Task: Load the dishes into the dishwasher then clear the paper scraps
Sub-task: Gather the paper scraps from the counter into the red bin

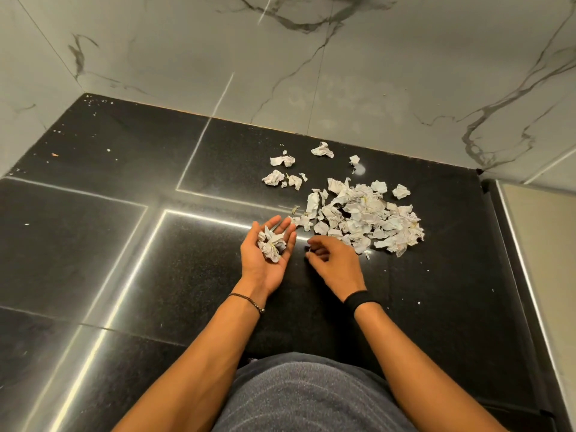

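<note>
Black floor carries the scrap pile just beyond the right grip, closure unclear; spread left grip cups scraps.

Faint ink marks on the paper scraps are too small to read.

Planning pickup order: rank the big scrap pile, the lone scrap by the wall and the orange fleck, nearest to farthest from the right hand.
1. Big scrap pile, beside the right hand.
2. Lone scrap, at the wall.
3. Orange fleck, far left.
</note>
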`<state>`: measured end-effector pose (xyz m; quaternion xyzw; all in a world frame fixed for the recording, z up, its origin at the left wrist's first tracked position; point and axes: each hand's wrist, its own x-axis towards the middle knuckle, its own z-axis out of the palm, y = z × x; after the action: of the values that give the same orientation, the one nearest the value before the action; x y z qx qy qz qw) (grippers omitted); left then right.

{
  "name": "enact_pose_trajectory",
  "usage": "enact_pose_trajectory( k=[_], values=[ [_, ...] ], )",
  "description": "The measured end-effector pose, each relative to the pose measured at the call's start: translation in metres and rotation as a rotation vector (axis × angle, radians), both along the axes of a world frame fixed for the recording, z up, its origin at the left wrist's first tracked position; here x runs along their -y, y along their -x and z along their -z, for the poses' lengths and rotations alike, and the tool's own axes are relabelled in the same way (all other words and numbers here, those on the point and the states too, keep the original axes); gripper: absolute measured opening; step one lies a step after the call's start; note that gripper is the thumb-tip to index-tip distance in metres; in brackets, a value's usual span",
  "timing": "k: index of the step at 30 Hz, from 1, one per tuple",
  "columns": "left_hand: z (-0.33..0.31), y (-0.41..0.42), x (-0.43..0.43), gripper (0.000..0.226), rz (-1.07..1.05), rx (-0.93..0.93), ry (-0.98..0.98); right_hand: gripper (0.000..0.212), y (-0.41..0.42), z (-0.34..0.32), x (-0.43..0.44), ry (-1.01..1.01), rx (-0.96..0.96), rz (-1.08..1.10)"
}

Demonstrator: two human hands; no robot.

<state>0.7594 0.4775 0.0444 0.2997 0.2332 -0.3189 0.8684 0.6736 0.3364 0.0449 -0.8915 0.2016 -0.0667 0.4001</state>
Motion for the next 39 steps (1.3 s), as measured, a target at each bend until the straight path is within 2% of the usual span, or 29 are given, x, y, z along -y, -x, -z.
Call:
enact_pose_trajectory(
  k=[5, 8, 10, 14, 17, 20, 23, 28, 33, 35, 37, 39],
  values=[
    [0.002, -0.002, -0.006, 0.051, -0.04, 0.008, -0.025, 0.014, -0.004, 0.008, -0.002, 0.286, 0.092, -0.108],
    [0.002, -0.003, -0.006, 0.05, -0.045, 0.018, -0.038, 0.014, -0.007, 0.012, 0.0, 0.343, 0.072, -0.134],
    [0.003, -0.004, -0.004, 0.049, -0.041, 0.024, -0.047, 0.014, -0.009, 0.008, -0.004, 0.22, 0.063, -0.074],
    [0.002, -0.004, 0.003, 0.046, -0.013, 0.046, -0.056, 0.016, -0.02, -0.025, -0.019, -0.243, 0.197, -0.002],
    [-0.001, -0.004, 0.011, 0.045, -0.008, 0.041, -0.024, 0.019, -0.029, -0.042, -0.029, -0.349, 0.252, -0.082],
    [-0.008, -0.008, 0.013, 0.046, -0.023, 0.025, 0.008, 0.02, -0.038, -0.04, -0.021, -0.357, 0.253, -0.01],
    [-0.009, -0.015, 0.006, 0.047, -0.05, 0.003, 0.015, 0.017, -0.051, -0.026, -0.003, -0.194, 0.214, 0.064],
    [-0.003, -0.017, -0.006, 0.045, -0.084, -0.01, -0.008, 0.027, -0.071, 0.008, 0.013, 0.427, 0.09, -0.198],
    [0.0, -0.018, -0.013, 0.042, -0.11, -0.007, -0.044, 0.01, -0.075, 0.008, 0.008, 0.594, 0.154, -0.274],
    [0.0, -0.02, -0.013, 0.04, -0.126, 0.005, -0.058, 0.009, -0.072, 0.003, 0.005, 0.486, 0.183, -0.203],
    [-0.001, -0.023, -0.011, 0.039, -0.131, 0.017, -0.064, 0.009, -0.069, -0.008, 0.0, 0.253, 0.247, -0.101],
    [-0.002, -0.025, -0.006, 0.039, -0.119, 0.025, -0.068, 0.011, -0.064, -0.025, -0.008, 0.069, 0.29, -0.114]
  ],
)
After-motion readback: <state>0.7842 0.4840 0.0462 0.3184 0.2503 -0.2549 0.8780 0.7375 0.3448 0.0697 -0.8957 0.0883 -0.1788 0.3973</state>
